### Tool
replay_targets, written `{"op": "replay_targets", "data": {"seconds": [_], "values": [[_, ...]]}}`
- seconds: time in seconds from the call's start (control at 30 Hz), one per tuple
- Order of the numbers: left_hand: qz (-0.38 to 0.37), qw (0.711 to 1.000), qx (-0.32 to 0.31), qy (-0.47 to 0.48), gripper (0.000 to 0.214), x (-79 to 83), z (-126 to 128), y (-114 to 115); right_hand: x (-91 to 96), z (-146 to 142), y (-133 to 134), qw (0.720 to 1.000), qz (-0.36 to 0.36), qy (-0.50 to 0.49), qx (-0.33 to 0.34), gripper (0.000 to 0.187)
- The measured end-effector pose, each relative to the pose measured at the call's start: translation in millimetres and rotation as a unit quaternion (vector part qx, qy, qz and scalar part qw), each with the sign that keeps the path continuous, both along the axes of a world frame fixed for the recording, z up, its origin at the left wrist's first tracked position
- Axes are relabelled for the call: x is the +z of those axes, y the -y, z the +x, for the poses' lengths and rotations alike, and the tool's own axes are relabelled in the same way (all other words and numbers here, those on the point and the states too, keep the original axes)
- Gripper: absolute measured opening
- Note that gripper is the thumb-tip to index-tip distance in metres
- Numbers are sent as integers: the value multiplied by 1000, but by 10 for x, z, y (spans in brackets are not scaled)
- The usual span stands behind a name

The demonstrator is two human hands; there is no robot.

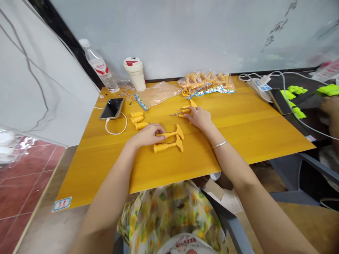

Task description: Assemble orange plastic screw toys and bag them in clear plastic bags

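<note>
My left hand (147, 135) lies palm down on the yellow wooden table (238, 141), its fingertips against the shaft of a yellow plastic T-handled piece (172, 134). A second T-handled piece (168, 145) lies just below, apparently untouched. Beside my left hand are several short yellow plastic tubes (137, 119). My right hand (200, 118) rests palm down, its fingers on or just over several slim yellow spiral rods (182, 112). The rods' far ends point left, and my fingers hide part of them.
At the back stand a water bottle (99, 65) and a white cup (135, 73), with a clear bag (159, 94) and a bag of yellow parts (206, 82). A phone (112, 108) lies on a white cable at left. At right, a co-worker's hand (329, 106) is beside green pieces (298, 90).
</note>
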State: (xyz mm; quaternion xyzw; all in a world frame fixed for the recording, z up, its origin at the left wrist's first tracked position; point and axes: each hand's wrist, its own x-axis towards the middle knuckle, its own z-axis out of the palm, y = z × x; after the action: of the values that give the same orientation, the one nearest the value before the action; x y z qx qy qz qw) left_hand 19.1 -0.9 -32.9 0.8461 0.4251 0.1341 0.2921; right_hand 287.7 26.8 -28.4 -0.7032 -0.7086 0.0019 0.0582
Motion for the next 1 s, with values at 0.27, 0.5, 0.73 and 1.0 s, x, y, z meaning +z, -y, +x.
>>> {"op": "replay_targets", "data": {"seconds": [0.27,0.5,0.73,1.0], "values": [[-12,995,89,41,37,62,-58,-2,6,20,16,999,11,-29,10,50],[-4,975,158,157,42,20,-103,-71,12,27,15,995,0,-63,72,33],[10,947,171,270,36,-57,-121,-149,-71,-92,1,964,47,-236,115,32],[-47,945,133,296,42,23,-100,-92,-229,-345,65,798,-48,-526,289,53]]}}
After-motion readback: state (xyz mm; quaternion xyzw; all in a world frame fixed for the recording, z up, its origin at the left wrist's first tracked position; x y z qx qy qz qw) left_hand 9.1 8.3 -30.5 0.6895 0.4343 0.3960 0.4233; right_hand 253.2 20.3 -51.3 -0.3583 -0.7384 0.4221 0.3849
